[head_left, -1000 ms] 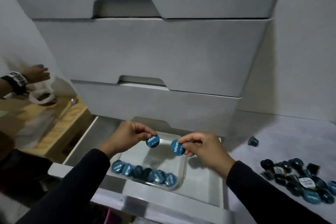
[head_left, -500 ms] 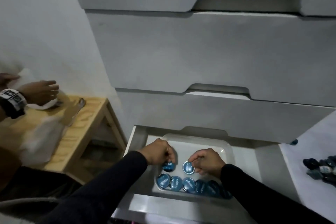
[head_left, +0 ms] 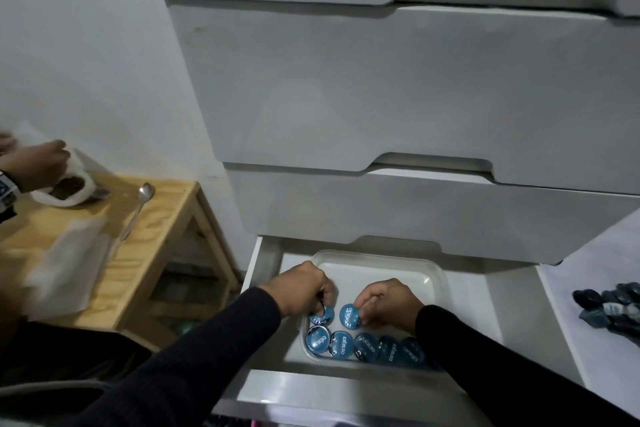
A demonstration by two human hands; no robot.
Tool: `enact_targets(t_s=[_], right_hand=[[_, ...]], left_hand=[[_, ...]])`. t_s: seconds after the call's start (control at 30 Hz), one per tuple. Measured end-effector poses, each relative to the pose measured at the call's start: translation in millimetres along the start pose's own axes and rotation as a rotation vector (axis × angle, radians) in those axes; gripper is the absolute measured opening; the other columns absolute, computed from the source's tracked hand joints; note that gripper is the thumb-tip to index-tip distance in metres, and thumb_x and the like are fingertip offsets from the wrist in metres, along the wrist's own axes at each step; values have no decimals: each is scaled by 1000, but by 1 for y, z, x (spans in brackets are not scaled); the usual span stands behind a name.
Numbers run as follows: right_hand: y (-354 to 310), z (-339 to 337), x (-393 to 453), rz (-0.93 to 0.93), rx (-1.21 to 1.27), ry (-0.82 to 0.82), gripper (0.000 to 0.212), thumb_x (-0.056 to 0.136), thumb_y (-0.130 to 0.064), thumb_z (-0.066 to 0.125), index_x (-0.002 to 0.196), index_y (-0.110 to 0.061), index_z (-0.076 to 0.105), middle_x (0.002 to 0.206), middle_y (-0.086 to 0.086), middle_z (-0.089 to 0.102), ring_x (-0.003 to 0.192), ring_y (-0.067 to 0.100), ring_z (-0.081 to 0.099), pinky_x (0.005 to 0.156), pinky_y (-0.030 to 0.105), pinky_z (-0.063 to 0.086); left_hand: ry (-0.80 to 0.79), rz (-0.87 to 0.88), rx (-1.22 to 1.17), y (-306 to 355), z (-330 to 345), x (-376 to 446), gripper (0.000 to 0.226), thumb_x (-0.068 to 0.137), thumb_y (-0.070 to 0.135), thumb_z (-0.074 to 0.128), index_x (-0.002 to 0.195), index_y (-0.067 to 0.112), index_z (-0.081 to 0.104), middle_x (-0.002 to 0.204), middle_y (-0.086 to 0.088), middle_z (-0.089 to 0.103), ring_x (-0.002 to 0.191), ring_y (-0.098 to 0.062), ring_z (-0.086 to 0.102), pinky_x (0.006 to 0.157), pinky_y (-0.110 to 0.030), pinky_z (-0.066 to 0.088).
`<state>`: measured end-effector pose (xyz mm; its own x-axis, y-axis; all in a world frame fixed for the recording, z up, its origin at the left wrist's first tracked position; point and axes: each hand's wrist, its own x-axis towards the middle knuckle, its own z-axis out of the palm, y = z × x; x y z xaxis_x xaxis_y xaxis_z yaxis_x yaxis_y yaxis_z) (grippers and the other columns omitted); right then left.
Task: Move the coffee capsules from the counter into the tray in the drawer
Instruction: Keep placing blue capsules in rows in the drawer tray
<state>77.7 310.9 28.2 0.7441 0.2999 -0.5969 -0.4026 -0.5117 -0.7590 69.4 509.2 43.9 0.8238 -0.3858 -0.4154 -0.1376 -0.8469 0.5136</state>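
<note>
A clear plastic tray (head_left: 381, 260) sits in the open bottom drawer (head_left: 485, 315). Along its near edge stands a row of several blue coffee capsules (head_left: 363, 347). My left hand (head_left: 301, 288) pinches one blue capsule (head_left: 322, 315) low in the tray, just behind the row's left end. My right hand (head_left: 388, 302) pinches another blue capsule (head_left: 349, 315) beside it, also down inside the tray. A heap of dark capsules (head_left: 609, 308) lies on the white counter (head_left: 595, 263) at the right edge.
Closed white drawer fronts (head_left: 398, 107) rise above the open drawer. At left is a wooden table (head_left: 145, 246) with a spoon (head_left: 136, 208) and white paper bags; another person's hand (head_left: 38, 163) holds a bag there.
Both hands have lowered their capsules from above the tray down to the tray floor behind the row. The view has swung left, so most of the counter heap has left the frame.
</note>
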Motion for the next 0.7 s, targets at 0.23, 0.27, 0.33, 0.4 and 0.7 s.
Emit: enact_targets(t_s=[0.23,0.27,0.33,0.4,0.7], right_hand=[[-4,10,3,-9,26,1,19,74,12,61,67,-6,66,59,11,63,47,12,62,49,19,52],[-4,11,3,-14,21,-5,20,74,11,61,67,-6,66,58,11,63,47,12,62,49,19,51],[-4,11,4,-19,11,-7,20,73,11,61,66,-7,66,58,10,63,48,12,62,50,20,52],[-2,11,4,-17,-1,-6,20,73,11,63,65,-8,66,59,11,64,48,12,63,52,21,53],[0,11,2,-29,-74,-14,20,71,8,67,64,-9,62,63,13,65,56,19,65,66,32,58]], left_hand=[[26,5,37,-3,2,-3,20,79,-4,64,92,8,71,90,-10,74,78,-16,70,71,-12,46],[25,5,37,-3,2,-3,20,78,-4,64,92,8,71,90,-10,74,78,-16,70,71,-12,45],[22,6,38,-2,1,-4,19,79,-3,64,93,8,71,90,-10,74,78,-16,70,71,-12,45],[21,5,47,-1,1,-4,19,79,-3,64,93,8,71,90,-10,74,79,-17,70,72,-12,45],[35,11,103,4,1,-8,19,78,3,67,94,11,72,95,-7,73,87,-17,67,81,-20,48]])
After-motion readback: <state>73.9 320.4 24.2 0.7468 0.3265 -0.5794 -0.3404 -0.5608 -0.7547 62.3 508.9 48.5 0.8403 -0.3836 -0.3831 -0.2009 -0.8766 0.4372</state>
